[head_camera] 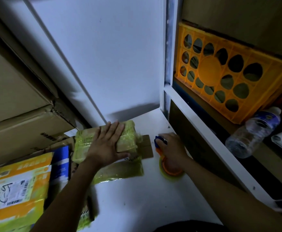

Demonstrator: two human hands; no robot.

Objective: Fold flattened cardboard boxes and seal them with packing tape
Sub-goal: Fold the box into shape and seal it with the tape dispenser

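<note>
A small cardboard box (pixel 86 144) wrapped in yellow-green tape lies on the white table (pixel 136 198). My left hand (pixel 107 144) presses flat on its top, fingers straight. A brown flap (pixel 147 146) sticks out at the box's right side. Right of it, my right hand (pixel 172 144) grips a tape dispenser (pixel 168 166) with an orange body, a blue end and a yellow roll, standing on the table. A flat piece of taped cardboard (pixel 120 171) lies under the box, toward me.
Stacked brown cartons (pixel 19 106) fill the left. Orange and yellow parcels (pixel 19 181) with labels lie at the near left. An orange plastic crate (pixel 229 74) and a water bottle (pixel 254 133) sit on a shelf at the right. A white wall (pixel 111 56) stands behind.
</note>
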